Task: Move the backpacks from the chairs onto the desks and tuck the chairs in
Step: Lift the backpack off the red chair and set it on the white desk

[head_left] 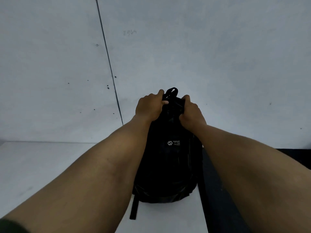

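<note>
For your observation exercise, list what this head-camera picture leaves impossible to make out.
- Small white print under the logo on the black fabric backpack: too small to read.
- Fingers of the left hand and right hand: curled out of sight behind the backpack's top.
- Chairs: outside the frame.
- White desk: front cut off by the bottom edge.

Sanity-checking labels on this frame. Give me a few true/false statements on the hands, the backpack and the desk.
1. Both hands grip the top of the black backpack. True: left hand and right hand both grip it near the carry loop.
2. The backpack lies flat on its side. False: it stands upright.
3. The backpack rests on a white desk. True.
4. The backpack is red. False: it is black, with a small white logo.
5. A chair shows in the frame. False: only the desk, a pale wall and a dark gap to the right.
</note>
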Demonstrator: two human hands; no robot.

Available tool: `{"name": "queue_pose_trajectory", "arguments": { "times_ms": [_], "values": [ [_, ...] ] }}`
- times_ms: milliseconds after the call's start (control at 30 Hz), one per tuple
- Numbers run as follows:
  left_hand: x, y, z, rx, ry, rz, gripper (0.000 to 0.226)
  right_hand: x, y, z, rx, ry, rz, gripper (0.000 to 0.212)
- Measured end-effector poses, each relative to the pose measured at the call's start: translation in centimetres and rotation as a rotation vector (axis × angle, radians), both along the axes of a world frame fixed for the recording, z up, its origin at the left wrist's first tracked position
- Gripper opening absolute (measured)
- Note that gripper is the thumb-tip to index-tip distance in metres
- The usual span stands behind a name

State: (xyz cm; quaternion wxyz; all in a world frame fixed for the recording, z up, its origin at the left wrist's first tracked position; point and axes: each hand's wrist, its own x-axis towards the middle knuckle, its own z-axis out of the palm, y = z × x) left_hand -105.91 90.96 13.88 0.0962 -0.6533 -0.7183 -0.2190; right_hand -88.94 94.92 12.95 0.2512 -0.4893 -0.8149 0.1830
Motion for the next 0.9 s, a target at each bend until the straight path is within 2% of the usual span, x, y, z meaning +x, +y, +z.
{"name": "queue_pose_trajectory", "arguments": {
  "times_ms": [233,433,533,667,767,900],
  "values": [
    [-1.2,5.7,-1.0,-0.006,-0.030,0.043,0.031,-1.9,5.8,-1.2,-0.036,0.013,-0.023,0.037],
    [-2.3,8.2,-3.0,0.075,-0.126,0.120,0.033,-3.3,8.2,-2.7,-0.054,0.027,-0.047,0.032],
    [-2.1,8.5,-3.4,0.107,-0.127,0.166,0.035,-3.5,8.7,-2.9,0.041,-0.025,-0.037,0.034],
    [-1.3,8.3,-3.3,0.167,-0.111,0.281,0.041,-3.6,8.7,-3.3,0.217,-0.216,-0.119,0.042],
    [-1.0,8.0,-2.5,0.173,-0.185,0.276,0.050,-3.8,8.4,-2.9,0.232,-0.226,-0.168,0.045],
    [-1.2,7.1,-1.7,0.093,-0.252,0.212,0.043,-3.9,7.5,-2.0,0.211,-0.223,-0.139,0.047]
  ]
}}
